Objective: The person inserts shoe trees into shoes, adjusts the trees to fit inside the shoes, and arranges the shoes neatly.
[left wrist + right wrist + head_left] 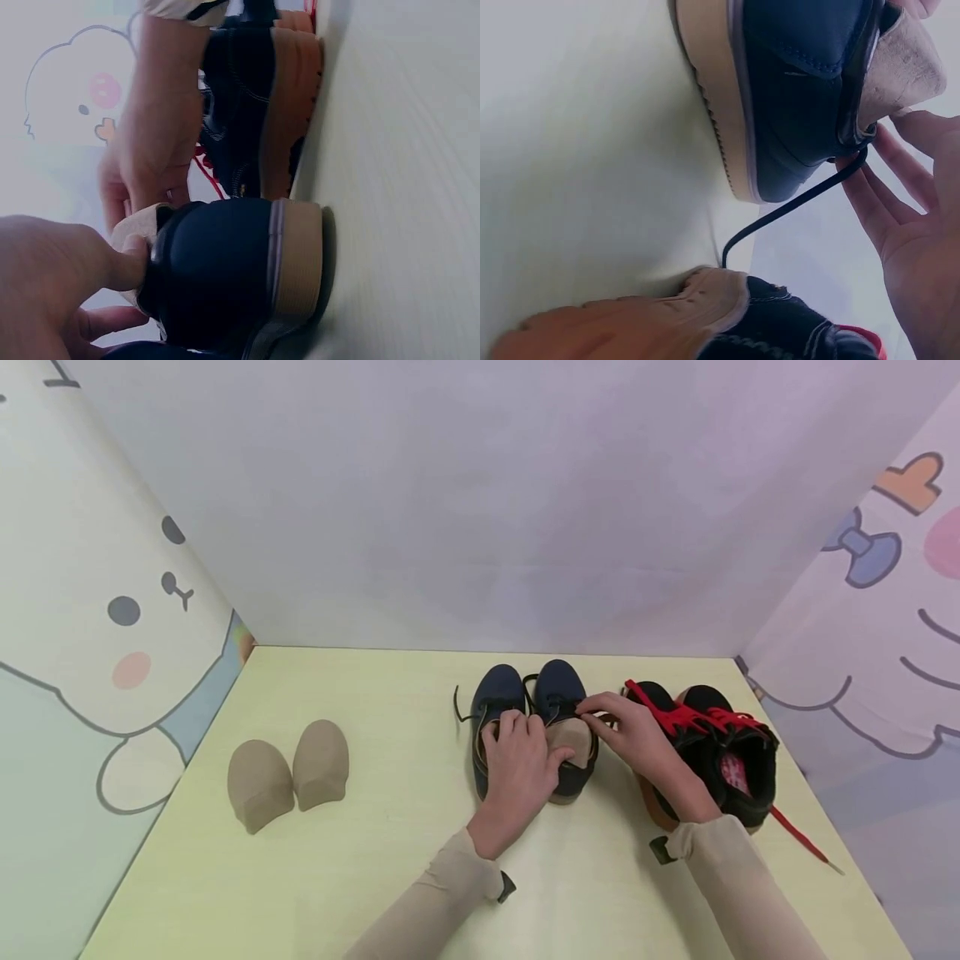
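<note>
A pair of navy lace-up shoes stands side by side on the table; a beige shoe insert (573, 739) sits partly inside the right shoe (564, 787). My left hand (517, 772) reaches across the left shoe (501, 681). Its thumb lies on the insert at the shoe's collar, with fingers curled at the near side. My right hand (637, 731) pinches the right edge of the shoe opening, thumb against the insert (904, 71). A dark lace (791, 206) hangs from beside its fingers. The insert's toe end is hidden in the shoe.
Two more beige inserts (321, 764) lie on the left of the table (390, 877). Close to the right hand stands a pair of black shoes (759, 768) with red laces (798, 837), one trailing toward the right table edge. A pale curtain (480, 527) hangs behind.
</note>
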Demonstrator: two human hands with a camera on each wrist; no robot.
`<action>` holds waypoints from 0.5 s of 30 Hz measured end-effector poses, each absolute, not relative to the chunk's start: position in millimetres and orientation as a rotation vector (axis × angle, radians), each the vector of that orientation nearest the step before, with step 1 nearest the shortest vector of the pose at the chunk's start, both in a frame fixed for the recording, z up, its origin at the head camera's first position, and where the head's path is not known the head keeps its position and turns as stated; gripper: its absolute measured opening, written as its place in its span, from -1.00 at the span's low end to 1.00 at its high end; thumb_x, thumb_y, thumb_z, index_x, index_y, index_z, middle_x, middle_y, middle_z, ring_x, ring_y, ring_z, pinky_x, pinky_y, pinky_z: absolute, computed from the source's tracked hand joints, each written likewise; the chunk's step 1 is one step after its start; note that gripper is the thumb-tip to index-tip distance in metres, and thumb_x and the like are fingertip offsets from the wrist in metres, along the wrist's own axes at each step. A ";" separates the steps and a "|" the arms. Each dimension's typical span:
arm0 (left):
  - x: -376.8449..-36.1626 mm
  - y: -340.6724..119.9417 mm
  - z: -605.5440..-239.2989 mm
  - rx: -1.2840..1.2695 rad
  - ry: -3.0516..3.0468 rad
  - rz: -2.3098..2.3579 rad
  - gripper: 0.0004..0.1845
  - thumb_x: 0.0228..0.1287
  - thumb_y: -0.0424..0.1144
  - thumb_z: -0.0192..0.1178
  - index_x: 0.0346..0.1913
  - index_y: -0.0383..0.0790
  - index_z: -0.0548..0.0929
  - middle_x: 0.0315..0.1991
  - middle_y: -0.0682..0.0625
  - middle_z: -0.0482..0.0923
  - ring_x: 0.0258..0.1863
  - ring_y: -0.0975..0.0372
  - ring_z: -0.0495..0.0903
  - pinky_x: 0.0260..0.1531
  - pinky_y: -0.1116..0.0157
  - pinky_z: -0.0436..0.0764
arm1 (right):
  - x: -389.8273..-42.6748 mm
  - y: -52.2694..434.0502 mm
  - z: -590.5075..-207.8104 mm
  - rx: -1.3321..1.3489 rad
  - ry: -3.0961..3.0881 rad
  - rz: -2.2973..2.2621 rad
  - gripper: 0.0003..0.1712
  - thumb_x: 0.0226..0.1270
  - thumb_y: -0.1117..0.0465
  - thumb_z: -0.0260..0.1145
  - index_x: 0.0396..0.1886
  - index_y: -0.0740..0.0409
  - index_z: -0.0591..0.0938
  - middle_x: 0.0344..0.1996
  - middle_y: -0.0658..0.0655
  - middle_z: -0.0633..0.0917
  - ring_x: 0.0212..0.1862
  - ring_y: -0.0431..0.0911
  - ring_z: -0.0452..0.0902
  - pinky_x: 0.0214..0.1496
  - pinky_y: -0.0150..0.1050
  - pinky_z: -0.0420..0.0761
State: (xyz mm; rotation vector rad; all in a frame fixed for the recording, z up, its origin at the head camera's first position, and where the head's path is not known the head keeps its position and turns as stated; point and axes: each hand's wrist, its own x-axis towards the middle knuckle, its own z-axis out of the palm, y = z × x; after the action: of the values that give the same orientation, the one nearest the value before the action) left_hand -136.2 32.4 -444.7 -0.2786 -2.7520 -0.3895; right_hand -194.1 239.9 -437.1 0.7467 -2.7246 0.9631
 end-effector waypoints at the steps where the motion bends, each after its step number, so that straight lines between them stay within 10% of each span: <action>1: -136.1 31.5 -444.2 -0.286 -2.758 -0.412 -0.48 0.34 0.36 0.21 -0.25 -0.07 0.54 -0.18 0.01 0.64 0.16 0.09 0.49 0.19 -0.04 0.48 | -192.4 239.9 -438.1 0.734 -2.714 0.963 -0.75 0.45 0.31 0.38 0.04 -0.04 0.75 0.04 0.02 0.77 -0.01 -0.13 0.71 -0.08 -0.20 0.73; 15: -130.7 24.2 -440.0 -0.350 -2.834 -0.676 -0.58 0.35 0.18 0.36 -0.02 -0.07 0.57 0.00 0.02 0.63 0.32 0.11 0.39 0.34 -0.16 0.36 | -158.3 231.7 -434.3 0.574 -2.692 0.980 -0.70 0.56 0.25 0.27 0.20 -0.03 0.68 0.18 0.03 0.72 0.27 -0.03 0.62 0.24 0.05 0.60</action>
State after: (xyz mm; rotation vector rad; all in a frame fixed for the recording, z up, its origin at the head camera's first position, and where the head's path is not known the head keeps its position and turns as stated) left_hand -130.7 24.2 -440.0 -0.3500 -2.8339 -0.6765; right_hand -158.3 231.7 -434.3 0.5735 -2.6920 0.9797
